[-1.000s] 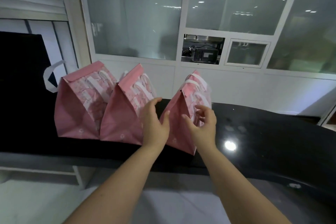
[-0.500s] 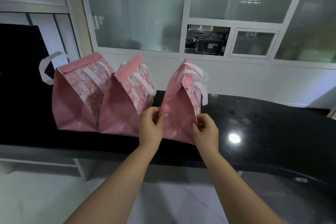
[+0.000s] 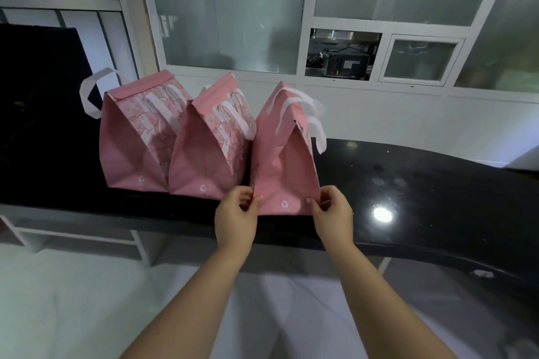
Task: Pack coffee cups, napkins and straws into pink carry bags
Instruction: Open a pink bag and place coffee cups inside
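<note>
Three pink carry bags with white handles stand in a row on a black counter (image 3: pixel 423 183), tops folded shut. The left bag (image 3: pixel 128 148) and the middle bag (image 3: pixel 201 154) touch each other. The right bag (image 3: pixel 283 160) stands at the counter's front edge, close against the middle one. My left hand (image 3: pixel 236 213) pinches its lower left corner. My right hand (image 3: pixel 332 213) pinches its lower right corner. What is inside the bags is hidden. No cups, napkins or straws are in sight.
The glossy black counter curves away to the right, with a bright light reflection (image 3: pixel 382 214) near my right hand. A white wall with frosted windows (image 3: pixel 233 9) rises behind it. A dark panel (image 3: pixel 40 90) stands at the left. White floor lies below.
Both hands slid from the right bag's sides down to its bottom corners. The bag now stands straighter and closer to the middle bag.
</note>
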